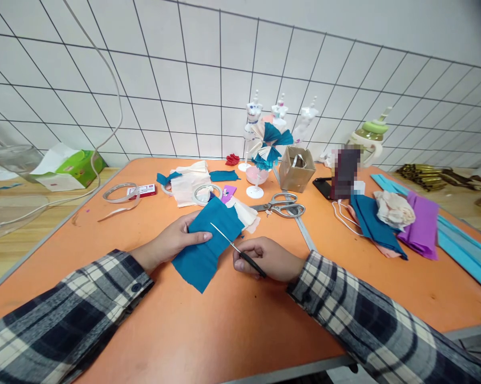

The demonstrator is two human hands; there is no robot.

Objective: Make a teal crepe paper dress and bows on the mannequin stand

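Note:
A piece of teal crepe paper lies on the orange table in front of me. My left hand pinches its left edge, thumb on top. My right hand is closed round a thin metal tool with a black handle, whose tip rests across the teal paper. Both sleeves are plaid.
Scissors, tape rolls, cream and teal scraps, small mannequin stands with a paper dress, a cardboard box, a phone on a stand, and a pile of teal, purple and cream paper lie beyond. A tissue box sits far left.

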